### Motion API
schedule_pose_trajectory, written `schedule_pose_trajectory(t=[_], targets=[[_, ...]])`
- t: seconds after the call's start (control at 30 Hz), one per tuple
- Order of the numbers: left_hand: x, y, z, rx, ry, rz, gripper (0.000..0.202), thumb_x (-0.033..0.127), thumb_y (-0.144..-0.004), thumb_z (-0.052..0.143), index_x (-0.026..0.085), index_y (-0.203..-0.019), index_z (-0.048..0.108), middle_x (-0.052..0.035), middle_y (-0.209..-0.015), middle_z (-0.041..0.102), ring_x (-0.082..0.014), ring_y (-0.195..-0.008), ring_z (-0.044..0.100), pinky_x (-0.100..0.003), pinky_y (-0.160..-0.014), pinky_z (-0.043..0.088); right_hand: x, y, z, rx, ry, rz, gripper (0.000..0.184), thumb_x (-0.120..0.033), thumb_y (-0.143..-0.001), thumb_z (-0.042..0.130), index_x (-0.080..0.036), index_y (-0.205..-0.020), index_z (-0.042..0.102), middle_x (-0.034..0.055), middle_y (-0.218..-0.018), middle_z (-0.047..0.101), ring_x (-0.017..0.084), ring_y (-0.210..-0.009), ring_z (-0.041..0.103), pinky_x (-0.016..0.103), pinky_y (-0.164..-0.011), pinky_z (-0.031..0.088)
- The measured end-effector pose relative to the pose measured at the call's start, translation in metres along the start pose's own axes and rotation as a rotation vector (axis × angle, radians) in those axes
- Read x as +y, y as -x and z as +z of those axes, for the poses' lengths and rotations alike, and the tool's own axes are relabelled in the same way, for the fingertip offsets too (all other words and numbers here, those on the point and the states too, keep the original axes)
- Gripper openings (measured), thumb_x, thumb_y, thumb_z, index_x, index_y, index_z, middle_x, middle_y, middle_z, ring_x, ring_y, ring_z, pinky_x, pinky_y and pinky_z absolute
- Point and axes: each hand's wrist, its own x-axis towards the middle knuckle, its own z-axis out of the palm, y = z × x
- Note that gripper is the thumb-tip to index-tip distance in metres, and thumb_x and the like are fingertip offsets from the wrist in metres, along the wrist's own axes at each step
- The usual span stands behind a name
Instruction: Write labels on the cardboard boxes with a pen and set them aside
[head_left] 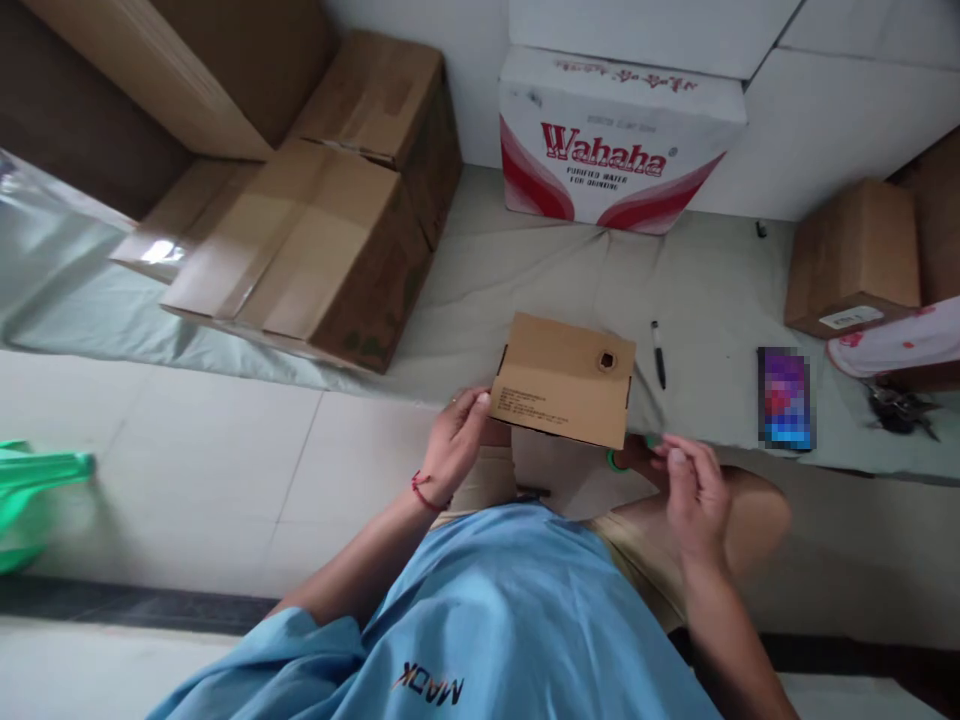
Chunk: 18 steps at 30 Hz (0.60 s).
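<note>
A small brown cardboard box (564, 380) with printed text and a round closure on its lid sits in front of me, above my lap. My left hand (454, 440) grips its left edge, with a red string on the wrist. My right hand (694, 485) is just right of and below the box, fingers curled near a small green ring-like object (616, 461); whether the fingers touch it is unclear. The box's lower part is hidden behind its lid.
A black pen (658, 352) and a phone (784, 398) lie on the pale cloth (712, 290) to the right. Large brown cartons (315, 240) stand at left, a white Wahaha carton (615, 140) behind, a small brown box (851, 255) at right, and a green object (37, 495) at far left.
</note>
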Motion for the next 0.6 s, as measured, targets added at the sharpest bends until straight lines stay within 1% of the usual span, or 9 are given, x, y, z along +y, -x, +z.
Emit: schedule_pose_trajectory(t=[0.07,0.1,0.17,0.2,0.27,0.37,0.47,0.53,0.6], targets=[[0.002,0.013,0.005,-0.037,0.042,0.01,0.043,0.057,-0.108,0.055,0.023,-0.111,0.082,-0.0099,-0.12,0.082,-0.0311,-0.12,0.074,-0.046,-0.107,0.055,-0.015,-0.007,0.025,-0.065,-0.041,0.04,0.051,-0.063,-0.104,0.061,-0.023,-0.133,0.073,0.0153,-0.132,0.075,0.03,-0.119,0.072,0.048,-0.102,0.058],[0.003,0.02,0.007,-0.047,0.058,0.026,0.04,0.056,-0.107,0.058,0.024,-0.114,0.083,-0.0097,-0.123,0.082,-0.0318,-0.124,0.074,-0.048,-0.111,0.055,-0.018,-0.011,0.035,-0.099,-0.054,0.083,0.056,-0.066,-0.102,0.062,-0.023,-0.137,0.071,0.0159,-0.136,0.075,0.031,-0.125,0.071,0.052,-0.109,0.056],[0.008,0.032,0.011,-0.071,0.086,0.12,0.035,0.05,-0.106,0.064,0.027,-0.126,0.082,-0.0096,-0.133,0.081,-0.0323,-0.133,0.071,-0.051,-0.116,0.054,-0.017,-0.021,0.048,-0.131,-0.115,0.19,0.061,-0.07,-0.099,0.065,-0.023,-0.137,0.071,0.0154,-0.137,0.077,0.032,-0.128,0.071,0.055,-0.114,0.053],[0.011,0.036,0.012,-0.087,0.092,0.2,0.037,0.046,-0.105,0.067,0.029,-0.135,0.079,-0.0096,-0.141,0.078,-0.0321,-0.138,0.069,-0.052,-0.12,0.052,-0.015,-0.024,0.05,-0.119,-0.166,0.248,0.062,-0.072,-0.096,0.068,-0.023,-0.134,0.072,0.0148,-0.134,0.078,0.032,-0.125,0.072,0.054,-0.113,0.054],[0.02,0.042,0.013,-0.13,0.077,0.406,0.05,0.038,-0.104,0.069,0.034,-0.154,0.066,-0.0091,-0.157,0.068,-0.0313,-0.149,0.062,-0.055,-0.126,0.048,-0.01,-0.028,0.049,-0.085,-0.277,0.358,0.062,-0.074,-0.091,0.073,-0.022,-0.125,0.074,0.0137,-0.127,0.08,0.032,-0.117,0.075,0.052,-0.105,0.059],[0.038,0.048,0.017,-0.156,0.001,0.724,0.07,0.028,-0.1,0.071,0.034,-0.167,0.051,-0.0102,-0.166,0.06,-0.0305,-0.156,0.056,-0.056,-0.131,0.043,-0.009,-0.026,0.041,-0.181,-0.438,0.457,0.06,-0.072,-0.089,0.073,-0.022,-0.124,0.074,0.0132,-0.125,0.08,0.031,-0.107,0.077,0.05,-0.089,0.065],[0.055,0.052,0.026,-0.098,-0.056,0.928,0.079,0.015,-0.096,0.069,0.028,-0.17,0.046,-0.0121,-0.162,0.064,-0.0275,-0.153,0.058,-0.051,-0.129,0.047,-0.016,-0.017,0.032,-0.307,-0.507,0.377,0.057,-0.07,-0.099,0.059,-0.028,-0.137,0.07,0.0128,-0.141,0.076,0.032,-0.121,0.075,0.052,-0.093,0.066],[0.061,0.053,0.031,-0.03,-0.069,0.976,0.081,0.009,-0.093,0.068,0.028,-0.169,0.047,-0.0112,-0.157,0.068,-0.0268,-0.151,0.06,-0.05,-0.125,0.051,-0.022,-0.009,0.028,-0.288,-0.496,0.293,0.058,-0.069,-0.106,0.046,-0.03,-0.145,0.065,0.0126,-0.147,0.072,0.032,-0.131,0.072,0.054,-0.097,0.065],[0.061,0.051,0.031,0.028,-0.049,0.959,0.08,0.007,-0.092,0.068,0.032,-0.166,0.051,-0.0095,-0.154,0.07,-0.0278,-0.146,0.063,-0.052,-0.122,0.054,-0.027,-0.002,0.022,-0.246,-0.414,0.157,0.064,-0.068,-0.109,0.035,-0.029,-0.152,0.061,0.0144,-0.145,0.073,0.033,-0.132,0.072,0.054,-0.096,0.065]])
